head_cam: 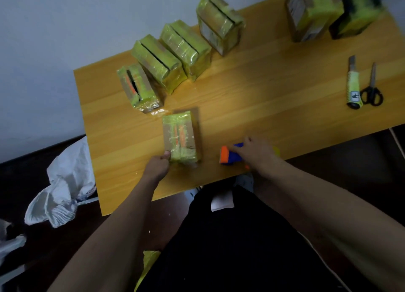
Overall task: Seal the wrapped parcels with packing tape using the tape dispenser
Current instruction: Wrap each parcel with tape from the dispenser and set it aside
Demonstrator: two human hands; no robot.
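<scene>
no legible text on any parcel or tool

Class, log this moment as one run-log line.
left hand: grips parcel flat on table | right hand: holds dispenser | tape: not on parcel

yellow-green taped brown parcel [180, 137], orange-and-blue tape dispenser [230, 154], black-handled scissors [372, 90], light orange woodgrain table [263, 90]
</scene>
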